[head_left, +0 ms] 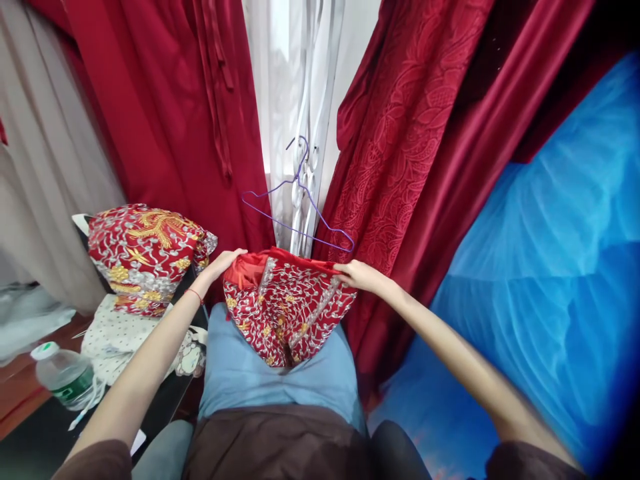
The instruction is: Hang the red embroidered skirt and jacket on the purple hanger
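Tall red fabric curtains are hung beyond a lap covered in light blue cloth, over which a red garment embroidered in silver and gold is held spread. Just beyond it, a thin purple wire hanger is suspended. The garment seems light and soft, probably stiffer where stitched, its threads easily snagged. It is best held by the top edge, now clamped in the grip of left hand and right hand

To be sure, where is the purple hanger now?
In the head view, the purple hanger is near the centre, slightly left, just above the embroidered red cloth.
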The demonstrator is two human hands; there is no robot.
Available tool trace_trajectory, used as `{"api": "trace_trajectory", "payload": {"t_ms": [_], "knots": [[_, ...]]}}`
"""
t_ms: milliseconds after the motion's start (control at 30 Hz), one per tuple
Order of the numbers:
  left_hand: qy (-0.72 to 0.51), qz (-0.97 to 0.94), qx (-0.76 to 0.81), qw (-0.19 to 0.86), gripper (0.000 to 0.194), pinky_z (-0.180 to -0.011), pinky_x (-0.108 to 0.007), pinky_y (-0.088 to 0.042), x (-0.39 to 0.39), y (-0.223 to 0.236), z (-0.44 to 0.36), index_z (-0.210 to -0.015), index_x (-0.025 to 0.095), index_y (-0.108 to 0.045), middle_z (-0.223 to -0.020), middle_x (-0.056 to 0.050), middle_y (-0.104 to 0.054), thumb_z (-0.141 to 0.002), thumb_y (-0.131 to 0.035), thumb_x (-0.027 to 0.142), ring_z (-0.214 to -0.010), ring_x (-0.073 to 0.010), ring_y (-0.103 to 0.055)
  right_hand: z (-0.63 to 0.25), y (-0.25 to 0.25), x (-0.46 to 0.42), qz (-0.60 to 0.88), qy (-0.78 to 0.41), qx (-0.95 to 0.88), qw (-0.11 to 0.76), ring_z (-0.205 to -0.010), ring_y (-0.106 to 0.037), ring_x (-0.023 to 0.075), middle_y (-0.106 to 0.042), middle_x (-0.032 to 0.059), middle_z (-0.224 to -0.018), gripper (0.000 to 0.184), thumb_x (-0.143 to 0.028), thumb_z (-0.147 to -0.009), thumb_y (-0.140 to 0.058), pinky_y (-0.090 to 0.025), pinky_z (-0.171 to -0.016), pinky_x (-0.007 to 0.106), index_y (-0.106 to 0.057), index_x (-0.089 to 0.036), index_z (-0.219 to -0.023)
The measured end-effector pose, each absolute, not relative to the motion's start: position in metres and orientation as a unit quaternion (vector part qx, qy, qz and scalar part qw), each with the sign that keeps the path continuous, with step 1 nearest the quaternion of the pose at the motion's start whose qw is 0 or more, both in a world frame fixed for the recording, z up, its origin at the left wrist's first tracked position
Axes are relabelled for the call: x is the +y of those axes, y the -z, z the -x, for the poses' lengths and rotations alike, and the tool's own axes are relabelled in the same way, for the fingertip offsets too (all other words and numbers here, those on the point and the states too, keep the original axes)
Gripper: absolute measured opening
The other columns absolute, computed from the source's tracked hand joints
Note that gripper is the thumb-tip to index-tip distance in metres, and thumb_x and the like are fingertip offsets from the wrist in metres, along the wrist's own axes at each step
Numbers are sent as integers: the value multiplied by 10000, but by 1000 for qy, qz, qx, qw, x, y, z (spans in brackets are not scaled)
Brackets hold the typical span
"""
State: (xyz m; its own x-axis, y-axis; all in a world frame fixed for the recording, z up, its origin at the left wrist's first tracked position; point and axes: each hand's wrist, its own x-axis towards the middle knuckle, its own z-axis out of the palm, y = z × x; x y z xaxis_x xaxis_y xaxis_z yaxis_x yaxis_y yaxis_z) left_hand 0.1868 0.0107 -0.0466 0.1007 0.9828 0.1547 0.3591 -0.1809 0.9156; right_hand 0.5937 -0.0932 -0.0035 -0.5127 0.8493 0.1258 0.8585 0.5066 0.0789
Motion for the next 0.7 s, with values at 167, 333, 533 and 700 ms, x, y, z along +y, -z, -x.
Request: {"api": "trace_trajectory", "payload": {"t_ms": [167, 333, 533, 700], "knots": [[-343, -649, 485, 476, 517, -681, -335, -548, 13, 44, -174, -776, 150, -783, -817, -110, -784, -560, -835, 617, -729, -254, -696, -605, -10, -85, 519, 110, -846, 56, -723, -684, 181, -747, 87, -791, 216, -293, -990, -542, -394, -734, 269, -692, -190, -873], [-308, -741, 480, 355, 497, -766, -340, -549, 26, 37, -178, -844, 171, -793, -901, -94, -794, -555, -843, 572, -847, -285, -713, -620, -10, -88, 530, 177, -829, -1, -710, -701, 191, -749, 85, -738, 208, -246, -1008, -515, -338, -1005, 379, -709, -193, -954], [-319, -706, 631, 39, 492, -862, -433, -522, 50, 15, -218, -1041, 233, -786, -1062, -153, -777, -840, -549, 614, -1080, -385, -697, -632, -17, -86, 517, 241, -820, -36, -950, -733, 232, -764, 172, -1064, 245, -154, -994, -487, -227, -1139, 471, -720, -198, -1059], [-275, -656, 701, 47, 518, -917, -493, -531, 71, 8, -250, -1177, 182, -744, -1206, -204, -726, -892, -516, 549, -1153, -405, -666, -640, -24, -87, 496, 294, -817, -24, -1221, -644, 288, -669, 216, -1311, 180, -161, -967, -551, -289, -1099, 483, -718, -190, -1026]]}}
